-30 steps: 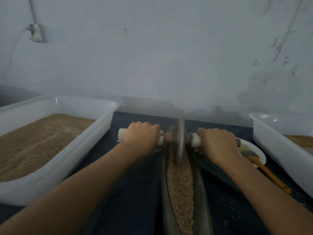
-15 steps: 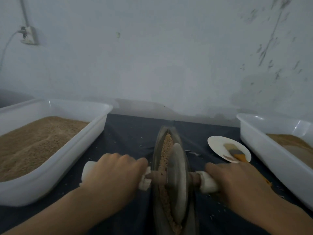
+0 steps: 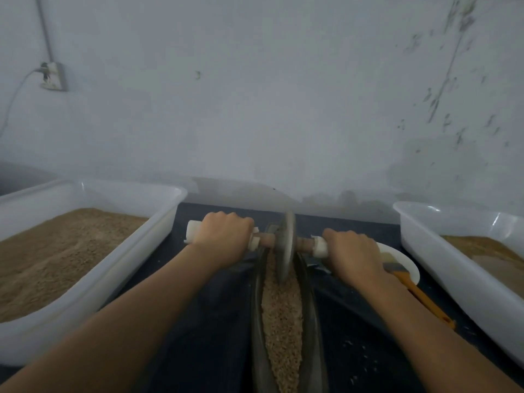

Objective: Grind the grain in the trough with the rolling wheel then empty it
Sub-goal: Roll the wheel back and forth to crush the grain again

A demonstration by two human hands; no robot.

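A long narrow metal trough (image 3: 311, 321) runs away from me down the middle of the dark table, filled with tan grain (image 3: 280, 313). A grey metal rolling wheel (image 3: 285, 248) stands on edge in the far end of the trough, on a wooden axle with white-wrapped handles. My left hand (image 3: 224, 236) grips the left handle. My right hand (image 3: 353, 252) grips the right handle. Both arms are stretched forward.
A big white tub (image 3: 136, 251) of tan grain stands at the left. Another white tub (image 3: 442, 259) with brownish contents is at the right. A white plate (image 3: 408, 265) and an orange-handled brush (image 3: 416, 293) lie just right of my right hand. The wall is close behind.
The wheel was near me half a second ago; both hands have pushed it along the trough to its far end.
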